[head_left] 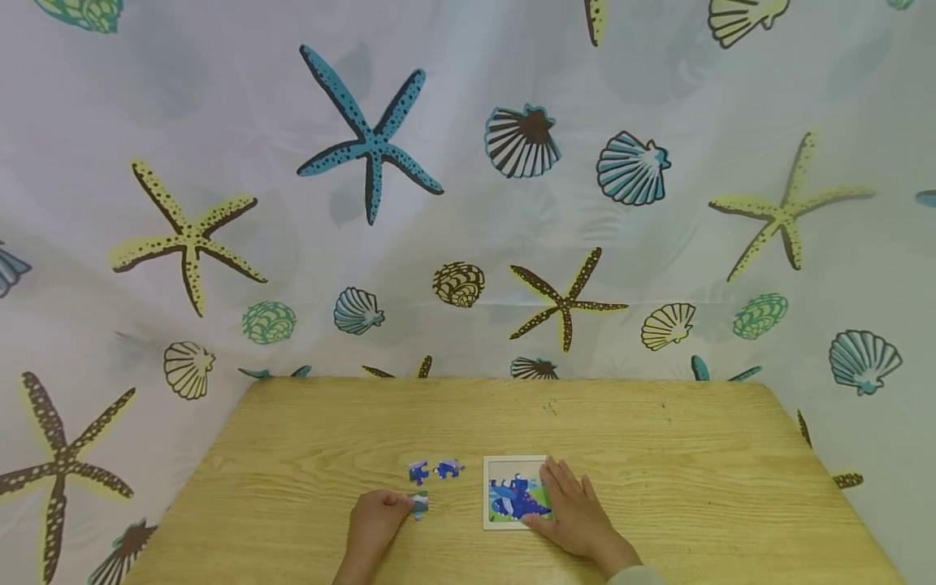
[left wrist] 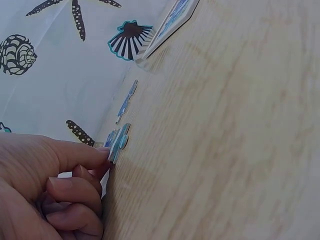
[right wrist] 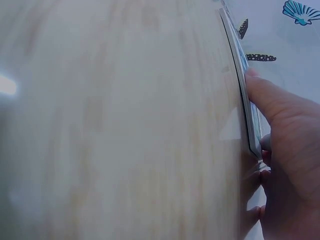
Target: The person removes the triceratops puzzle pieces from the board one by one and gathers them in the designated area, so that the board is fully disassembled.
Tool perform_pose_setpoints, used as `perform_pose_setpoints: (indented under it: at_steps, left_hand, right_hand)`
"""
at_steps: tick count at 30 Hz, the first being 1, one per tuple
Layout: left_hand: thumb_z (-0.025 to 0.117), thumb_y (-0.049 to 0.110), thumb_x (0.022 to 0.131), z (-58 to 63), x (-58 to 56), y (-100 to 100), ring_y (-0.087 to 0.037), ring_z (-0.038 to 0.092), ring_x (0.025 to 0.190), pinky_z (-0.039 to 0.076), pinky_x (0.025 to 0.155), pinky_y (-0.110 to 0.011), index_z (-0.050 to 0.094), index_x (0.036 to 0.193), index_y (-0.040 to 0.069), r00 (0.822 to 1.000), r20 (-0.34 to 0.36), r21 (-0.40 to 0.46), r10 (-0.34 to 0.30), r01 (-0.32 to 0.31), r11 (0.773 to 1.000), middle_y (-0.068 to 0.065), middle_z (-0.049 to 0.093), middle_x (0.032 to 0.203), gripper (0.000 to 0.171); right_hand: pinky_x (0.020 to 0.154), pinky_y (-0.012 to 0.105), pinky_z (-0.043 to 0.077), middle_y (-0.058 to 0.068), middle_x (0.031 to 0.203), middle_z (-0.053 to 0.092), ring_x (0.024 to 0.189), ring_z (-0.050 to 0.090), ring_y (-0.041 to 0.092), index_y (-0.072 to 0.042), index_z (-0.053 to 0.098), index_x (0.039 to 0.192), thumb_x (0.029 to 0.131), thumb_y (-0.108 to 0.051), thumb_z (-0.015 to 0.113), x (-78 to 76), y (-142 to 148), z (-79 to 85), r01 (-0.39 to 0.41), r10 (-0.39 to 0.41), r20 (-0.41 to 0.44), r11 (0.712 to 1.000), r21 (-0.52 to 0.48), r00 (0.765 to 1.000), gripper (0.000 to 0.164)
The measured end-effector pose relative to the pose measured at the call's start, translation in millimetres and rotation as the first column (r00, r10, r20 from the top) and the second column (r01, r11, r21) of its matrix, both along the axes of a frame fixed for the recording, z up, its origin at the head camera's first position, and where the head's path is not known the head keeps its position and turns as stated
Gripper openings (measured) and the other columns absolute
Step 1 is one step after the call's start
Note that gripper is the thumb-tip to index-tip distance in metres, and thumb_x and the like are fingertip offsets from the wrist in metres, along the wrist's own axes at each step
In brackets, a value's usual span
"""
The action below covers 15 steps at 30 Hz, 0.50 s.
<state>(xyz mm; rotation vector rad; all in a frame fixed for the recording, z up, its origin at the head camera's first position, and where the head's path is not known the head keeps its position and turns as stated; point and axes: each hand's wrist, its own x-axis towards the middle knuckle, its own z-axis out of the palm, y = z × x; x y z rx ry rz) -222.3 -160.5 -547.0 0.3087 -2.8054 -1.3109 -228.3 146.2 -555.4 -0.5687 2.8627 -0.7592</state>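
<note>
Between thumb and forefinger, my left hand (head_left: 377, 520) pinches a jigsaw piece (head_left: 418, 504) with green and grey-blue printing; the left wrist view shows this piece (left wrist: 119, 143) at the fingertips, close to the tabletop. Just beyond it lie two loose jigsaw pieces, a blue one (head_left: 418, 472) and a blue-purple one (head_left: 448, 469). To the right is a white-edged puzzle tray (head_left: 486, 492), partly filled with a blue dinosaur picture (head_left: 515, 497). My right hand (head_left: 578, 512) rests on the tray's right side, fingers extended, covering that edge. Its thumb (right wrist: 265, 95) lies over the tray's edge.
The wooden table (head_left: 658, 439) extends to both sides and behind the tray. A white cloth (head_left: 453, 219) printed with starfish and shells hangs at the back and along both sides of the table.
</note>
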Motion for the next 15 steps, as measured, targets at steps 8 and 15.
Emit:
perform_pose_setpoints:
  at_steps: [8, 15]
  left_hand:
    - [0.067, 0.013, 0.08, -0.4, -0.3, 0.7, -0.017, 0.057, 0.067, 0.045, 0.064, -0.035, 0.071, 0.079, -0.003, 1.0, 0.015, 0.002, 0.013, -0.013, 1.0, -0.01, 0.068, 0.077, 0.017]
    - [0.067, 0.015, 0.081, -1.1, -2.0, 1.7, -0.019, 0.056, 0.068, 0.044, 0.062, -0.034, 0.069, 0.081, -0.004, 0.998, 0.039, 0.021, 0.043, -0.043, 0.999, -0.009, 0.066, 0.076, 0.019]
  right_hand:
    - [0.106, 0.063, 0.011, 0.019, 0.154, 0.018, 0.141, 0.015, 0.038, 0.003, 0.028, 0.146, 0.09, -0.053, 0.054, 0.3, 1.3, -1.0, -0.006, 0.006, -0.007, 1.0, -0.005, 1.0, 0.083]
    - [0.106, 0.063, 0.011, 0.019, 0.154, 0.019, 0.141, 0.016, 0.038, 0.003, 0.028, 0.146, 0.09, -0.053, 0.054, 0.0, 1.4, -0.5, -0.004, 0.004, -0.015, 1.0, -0.008, 1.0, 0.083]
